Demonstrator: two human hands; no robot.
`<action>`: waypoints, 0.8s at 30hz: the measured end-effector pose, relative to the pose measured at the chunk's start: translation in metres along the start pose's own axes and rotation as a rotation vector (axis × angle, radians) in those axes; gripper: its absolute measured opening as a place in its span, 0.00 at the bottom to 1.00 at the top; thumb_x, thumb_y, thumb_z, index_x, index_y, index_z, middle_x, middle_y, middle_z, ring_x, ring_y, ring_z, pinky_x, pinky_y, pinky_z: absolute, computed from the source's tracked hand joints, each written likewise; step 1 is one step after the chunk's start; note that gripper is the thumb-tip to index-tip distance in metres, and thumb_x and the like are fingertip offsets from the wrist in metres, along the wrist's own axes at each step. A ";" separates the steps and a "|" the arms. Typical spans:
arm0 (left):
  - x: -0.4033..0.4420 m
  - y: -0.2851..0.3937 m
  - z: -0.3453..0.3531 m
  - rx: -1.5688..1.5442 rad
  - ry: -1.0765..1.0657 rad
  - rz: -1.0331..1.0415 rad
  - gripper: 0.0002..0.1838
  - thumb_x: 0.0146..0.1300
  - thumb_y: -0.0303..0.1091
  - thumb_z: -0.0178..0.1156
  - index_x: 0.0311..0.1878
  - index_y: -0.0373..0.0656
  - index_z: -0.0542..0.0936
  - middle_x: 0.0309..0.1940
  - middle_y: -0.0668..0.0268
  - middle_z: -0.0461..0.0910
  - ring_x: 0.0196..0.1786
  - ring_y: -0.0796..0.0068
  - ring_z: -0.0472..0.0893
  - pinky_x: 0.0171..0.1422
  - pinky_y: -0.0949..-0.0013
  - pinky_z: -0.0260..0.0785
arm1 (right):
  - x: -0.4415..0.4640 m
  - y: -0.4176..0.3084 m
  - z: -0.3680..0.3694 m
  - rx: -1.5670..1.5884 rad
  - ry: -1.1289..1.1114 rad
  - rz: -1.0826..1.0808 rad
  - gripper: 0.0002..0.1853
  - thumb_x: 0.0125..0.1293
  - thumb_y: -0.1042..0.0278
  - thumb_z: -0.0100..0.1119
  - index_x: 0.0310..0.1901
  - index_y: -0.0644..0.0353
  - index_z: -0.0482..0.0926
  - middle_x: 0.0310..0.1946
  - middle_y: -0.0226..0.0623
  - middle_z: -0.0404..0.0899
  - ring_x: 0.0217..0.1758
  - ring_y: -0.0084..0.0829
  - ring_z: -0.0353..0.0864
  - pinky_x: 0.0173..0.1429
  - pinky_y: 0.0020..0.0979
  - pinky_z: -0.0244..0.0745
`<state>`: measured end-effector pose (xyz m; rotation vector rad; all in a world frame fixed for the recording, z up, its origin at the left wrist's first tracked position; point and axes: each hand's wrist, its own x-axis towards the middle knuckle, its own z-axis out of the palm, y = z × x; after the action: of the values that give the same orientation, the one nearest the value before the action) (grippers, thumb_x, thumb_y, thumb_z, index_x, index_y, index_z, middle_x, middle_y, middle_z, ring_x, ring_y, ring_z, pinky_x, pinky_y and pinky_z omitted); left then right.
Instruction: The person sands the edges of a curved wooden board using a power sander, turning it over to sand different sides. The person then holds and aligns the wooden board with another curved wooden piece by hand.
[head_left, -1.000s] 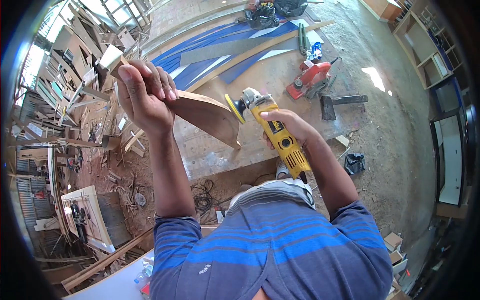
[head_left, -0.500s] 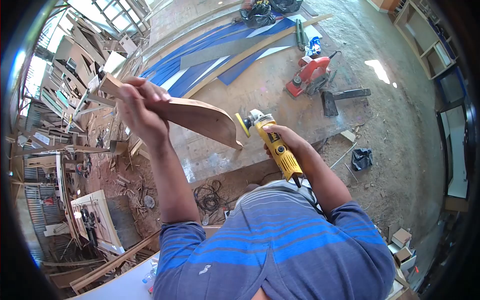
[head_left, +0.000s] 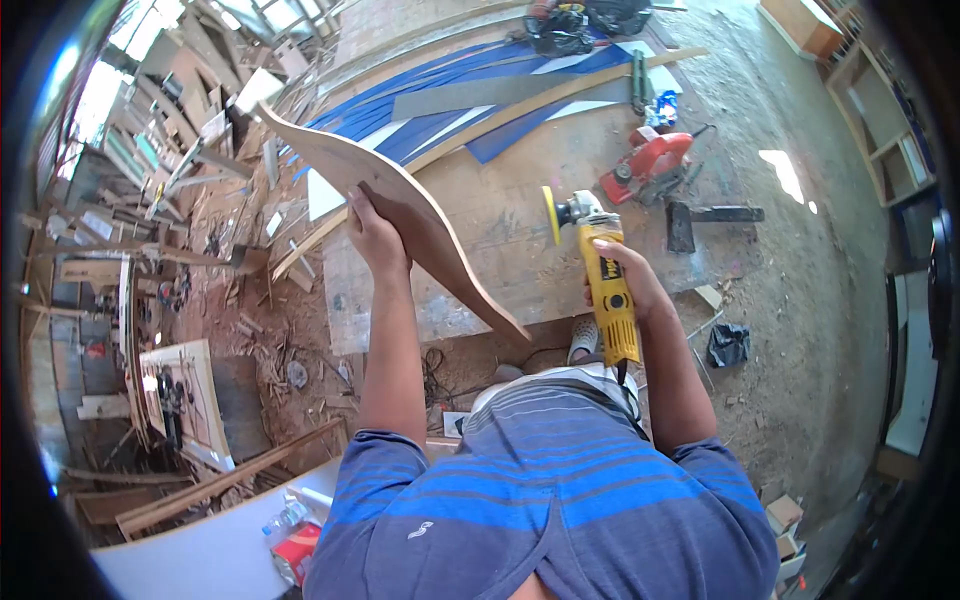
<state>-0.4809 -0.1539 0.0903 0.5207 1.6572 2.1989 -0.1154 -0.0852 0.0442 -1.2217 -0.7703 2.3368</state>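
My left hand (head_left: 378, 238) grips a curved, S-shaped wooden piece (head_left: 420, 215) near its middle and holds it up over the work table (head_left: 500, 250). The piece's broad brown face is turned toward me, with its lower tip pointing at my waist. In my right hand (head_left: 635, 278) is a yellow angle grinder (head_left: 613, 300), its body upright and its cord end close to my shirt. A yellow disc (head_left: 552, 215) on the grinder's head faces the wood, with a gap between them. Whether the disc is spinning I cannot tell.
On the table lie a red circular saw (head_left: 648, 168), a hammer (head_left: 700, 222), blue strips (head_left: 510, 140) and a long wooden batten (head_left: 530, 105). Scrap wood (head_left: 190, 90) is piled at left. A black plastic bag (head_left: 728, 345) lies on the ground at right.
The wooden piece has been turned and shifted right, so its broad face shows more. My left hand now holds it around the middle. The grinder has moved right and stands more upright.
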 end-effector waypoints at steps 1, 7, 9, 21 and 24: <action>0.003 0.008 -0.001 0.014 0.051 -0.057 0.34 0.88 0.58 0.48 0.65 0.30 0.80 0.53 0.55 0.85 0.53 0.65 0.86 0.57 0.61 0.81 | 0.001 -0.001 -0.001 0.007 -0.026 -0.003 0.24 0.72 0.43 0.67 0.47 0.61 0.82 0.31 0.42 0.86 0.28 0.38 0.89 0.35 0.39 0.87; 0.002 0.023 -0.017 -0.136 0.013 -0.190 0.35 0.87 0.59 0.51 0.68 0.30 0.79 0.56 0.54 0.85 0.55 0.62 0.87 0.59 0.58 0.82 | -0.005 -0.011 0.014 -0.062 -0.077 -0.068 0.25 0.72 0.43 0.66 0.48 0.62 0.82 0.32 0.42 0.86 0.29 0.36 0.89 0.36 0.39 0.88; 0.000 0.024 -0.025 -0.150 0.000 -0.197 0.35 0.87 0.59 0.51 0.69 0.31 0.78 0.57 0.53 0.85 0.55 0.62 0.87 0.60 0.57 0.82 | -0.006 -0.014 0.020 -0.085 -0.087 -0.068 0.25 0.72 0.43 0.66 0.48 0.62 0.81 0.32 0.42 0.86 0.29 0.36 0.89 0.37 0.39 0.88; -0.018 0.072 -0.033 -0.198 0.159 0.005 0.30 0.87 0.53 0.53 0.72 0.33 0.75 0.62 0.53 0.83 0.60 0.59 0.85 0.64 0.56 0.80 | 0.001 -0.010 0.030 -0.178 -0.134 -0.061 0.26 0.71 0.44 0.67 0.51 0.63 0.79 0.33 0.43 0.85 0.29 0.37 0.89 0.37 0.40 0.87; -0.015 0.080 -0.039 -0.238 0.185 -0.012 0.29 0.87 0.53 0.54 0.72 0.34 0.75 0.63 0.52 0.83 0.61 0.58 0.85 0.66 0.55 0.80 | 0.000 -0.009 0.033 -0.192 -0.118 -0.052 0.26 0.71 0.44 0.67 0.52 0.63 0.79 0.33 0.44 0.86 0.29 0.38 0.89 0.36 0.40 0.87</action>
<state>-0.4905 -0.2143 0.1563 0.2496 1.4478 2.4553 -0.1421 -0.0879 0.0651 -1.1322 -1.0754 2.3525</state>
